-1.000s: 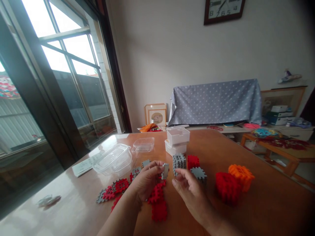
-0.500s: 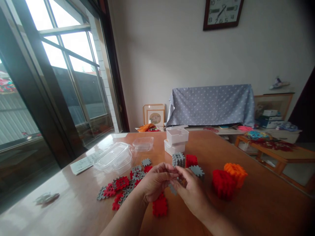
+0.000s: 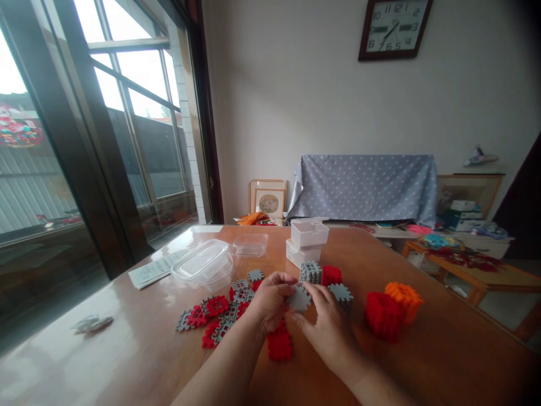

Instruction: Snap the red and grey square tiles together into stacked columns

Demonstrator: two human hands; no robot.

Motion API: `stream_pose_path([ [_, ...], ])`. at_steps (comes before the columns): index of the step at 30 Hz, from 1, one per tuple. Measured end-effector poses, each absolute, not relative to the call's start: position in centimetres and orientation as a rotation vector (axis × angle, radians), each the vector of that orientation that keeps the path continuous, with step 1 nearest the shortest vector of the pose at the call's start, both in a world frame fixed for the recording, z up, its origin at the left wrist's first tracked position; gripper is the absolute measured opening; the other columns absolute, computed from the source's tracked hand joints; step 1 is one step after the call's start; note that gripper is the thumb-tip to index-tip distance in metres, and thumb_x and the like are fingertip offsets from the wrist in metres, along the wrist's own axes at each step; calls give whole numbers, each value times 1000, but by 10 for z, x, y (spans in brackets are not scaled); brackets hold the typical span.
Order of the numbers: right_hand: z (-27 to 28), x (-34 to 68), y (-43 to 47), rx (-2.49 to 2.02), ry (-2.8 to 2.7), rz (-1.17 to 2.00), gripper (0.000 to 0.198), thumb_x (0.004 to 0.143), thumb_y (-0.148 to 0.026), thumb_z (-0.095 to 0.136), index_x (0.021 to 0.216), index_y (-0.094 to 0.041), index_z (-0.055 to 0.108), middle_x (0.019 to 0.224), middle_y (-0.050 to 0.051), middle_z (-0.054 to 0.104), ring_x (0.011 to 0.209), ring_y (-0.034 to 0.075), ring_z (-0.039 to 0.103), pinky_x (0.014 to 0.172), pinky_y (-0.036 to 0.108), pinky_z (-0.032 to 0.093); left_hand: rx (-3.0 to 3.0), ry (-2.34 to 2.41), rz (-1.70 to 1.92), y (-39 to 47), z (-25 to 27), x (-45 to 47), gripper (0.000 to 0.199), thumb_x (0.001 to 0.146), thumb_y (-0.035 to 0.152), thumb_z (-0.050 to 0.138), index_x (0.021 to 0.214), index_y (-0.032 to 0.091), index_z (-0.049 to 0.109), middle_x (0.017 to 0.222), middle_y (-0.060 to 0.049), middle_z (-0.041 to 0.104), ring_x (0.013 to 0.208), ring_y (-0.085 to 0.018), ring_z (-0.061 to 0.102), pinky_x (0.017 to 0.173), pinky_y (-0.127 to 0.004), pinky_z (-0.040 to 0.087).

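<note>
A grey interlocking toothed tile (image 3: 300, 299) is raised between my two hands above the table. My left hand (image 3: 273, 301) is closed, its thumb and fingers pinching the tile's left side. My right hand (image 3: 329, 318) grips the tile's right side, index fingertip on the upper edge and thumb below. Under the hands lies a red toothed tile (image 3: 279, 345). To the left spreads a loose pile of red and grey tiles (image 3: 228, 316). Just beyond my hands stand a grey block of tiles (image 3: 311, 273), a red one (image 3: 332, 275) and another grey one (image 3: 340, 293).
A red block (image 3: 384, 316) and an orange block (image 3: 404, 300) stand at right. Clear plastic containers (image 3: 203, 262) and stacked white boxes (image 3: 310, 234) are farther back. Paper sheets (image 3: 150, 272) and a small plastic bundle (image 3: 92, 323) lie at left on the wooden table (image 3: 160, 366).
The grey tile has turned so its flat face shows between my hands. My right fingers have spread somewhat from my left ones. The view has shifted slightly left and up.
</note>
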State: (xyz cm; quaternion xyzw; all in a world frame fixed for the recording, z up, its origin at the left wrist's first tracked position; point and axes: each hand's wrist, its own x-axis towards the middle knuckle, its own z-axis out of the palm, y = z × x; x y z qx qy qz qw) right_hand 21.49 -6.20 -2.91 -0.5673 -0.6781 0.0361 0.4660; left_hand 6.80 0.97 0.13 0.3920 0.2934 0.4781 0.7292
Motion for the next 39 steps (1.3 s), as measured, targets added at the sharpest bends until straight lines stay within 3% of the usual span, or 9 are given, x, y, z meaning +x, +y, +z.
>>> stream_pose_path([
  [5,-18,210,-65,-1529,-1748,-22,49,86,-38,71,133,-25,61,121,13,64,114,34,62,97,48,53,829,603,1047,8,6,66,33,58,5,78,84,17,61,87,-5,72,74,-15,67,67,-24,49],
  [11,-5,221,-66,-1541,-1751,69,46,81,-23,67,127,-24,62,114,10,63,104,29,65,92,42,54,865,550,983,-1,16,65,35,58,8,83,86,17,63,90,-3,70,76,-13,65,71,-24,47],
  [16,22,276,-58,-1565,-1753,142,48,77,-23,66,125,-24,64,124,8,62,112,25,63,96,36,51,962,653,1018,3,17,57,27,66,19,83,87,18,66,97,-3,69,84,-13,63,78,-25,46],
  [23,53,344,-41,-1755,-1955,138,49,73,-18,64,122,-22,71,117,9,68,111,27,61,93,32,45,1038,732,1059,16,9,49,23,75,31,80,88,19,65,103,-5,69,91,-15,63,79,-26,45],
  [32,46,340,-31,-1877,-2179,147,45,64,-12,65,105,-29,76,106,4,70,101,26,60,82,29,41,1011,775,1090,21,13,42,29,73,36,83,88,18,66,97,-4,70,91,-17,64,78,-27,45],
  [39,42,346,-26,-1877,-2240,213,49,63,-15,68,110,-27,74,107,5,69,101,26,59,81,30,40,994,805,1093,19,17,44,34,68,39,85,86,18,66,97,-5,70,89,-17,63,77,-27,44],
])
